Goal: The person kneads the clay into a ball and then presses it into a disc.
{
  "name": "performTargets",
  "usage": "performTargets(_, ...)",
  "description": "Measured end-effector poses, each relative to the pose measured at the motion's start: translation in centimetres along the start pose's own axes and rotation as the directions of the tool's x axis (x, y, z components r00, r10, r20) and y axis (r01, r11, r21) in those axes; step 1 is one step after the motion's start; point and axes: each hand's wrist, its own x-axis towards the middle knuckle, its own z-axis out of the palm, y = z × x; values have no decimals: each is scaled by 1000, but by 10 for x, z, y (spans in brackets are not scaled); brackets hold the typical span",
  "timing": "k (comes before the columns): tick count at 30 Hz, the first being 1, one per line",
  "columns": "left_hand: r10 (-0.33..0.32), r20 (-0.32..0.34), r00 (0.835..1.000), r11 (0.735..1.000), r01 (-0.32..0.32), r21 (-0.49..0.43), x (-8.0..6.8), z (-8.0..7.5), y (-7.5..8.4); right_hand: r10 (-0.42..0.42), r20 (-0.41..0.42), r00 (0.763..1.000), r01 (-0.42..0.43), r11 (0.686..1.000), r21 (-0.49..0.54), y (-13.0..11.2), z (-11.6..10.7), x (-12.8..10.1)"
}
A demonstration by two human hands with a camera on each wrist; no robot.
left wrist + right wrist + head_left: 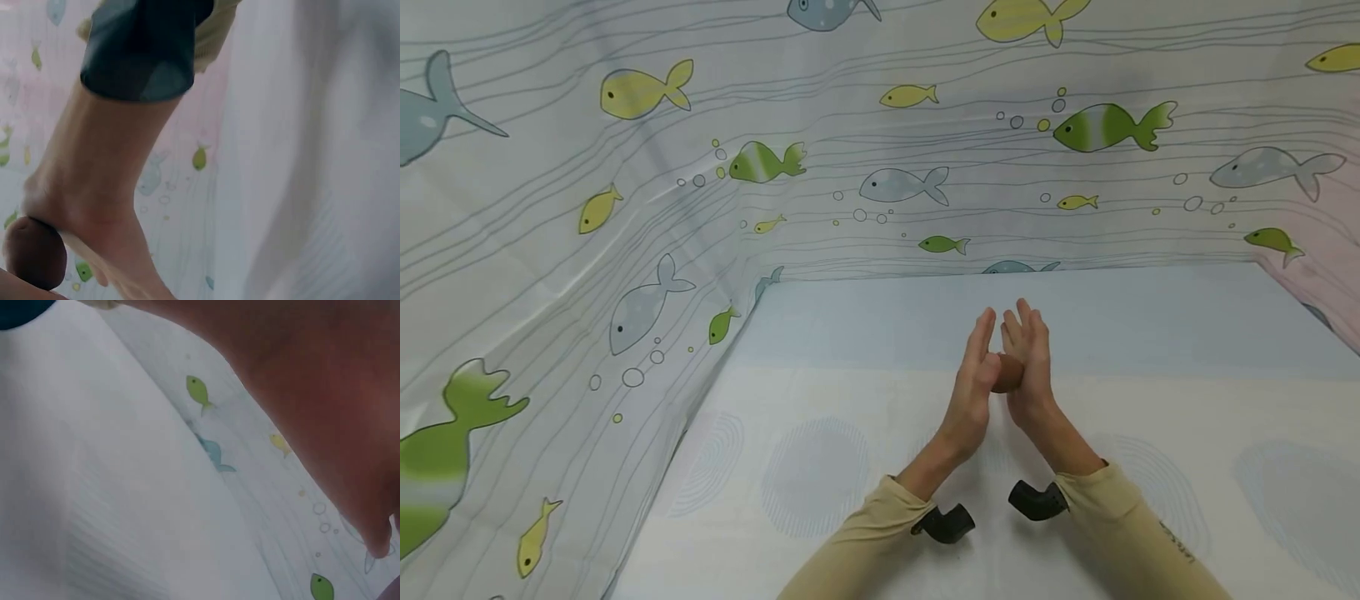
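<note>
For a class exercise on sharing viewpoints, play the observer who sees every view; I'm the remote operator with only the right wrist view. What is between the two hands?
Observer: The head view shows a brown rounded object between the person's left hand and right hand. I can't tell its material.
Operator: Are the fingers wrapped around it?
Observer: No. From the head camera, the fingers of both hands look mostly straight, pointing away from the wearer.
Operator: Any dark pieces near the cuffs?
Observer: Two, in the head view: a black bent tube-like piece by the left beige fabric sleeve, and a matching black piece by the right one.
</note>
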Motion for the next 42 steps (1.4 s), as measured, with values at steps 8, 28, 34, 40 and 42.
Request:
performTargets(8,-47,-159,986,999,49,8,6,-18,-20,-33,116,993,44,995,-91,19,27,-22)
performTargets(28,-104,-273,956,987,65,-149,17,-61,-22,-64,261,963,77,996,-40,19,55,-46)
performTargets(34,-95,-212,973,989,67,-134,14,-46,-23,-56,223,973,72,996,-62,11,47,-41)
performTargets(40,-69,-123,990,997,65,-36,6,-18,-27,-38,112,993,44,998,-47,7,32,-27)
performTargets(42,-56,-104,993,998,54,-23,4,-12,-29,-30,67,997,32,999,-28,6,26,-21)
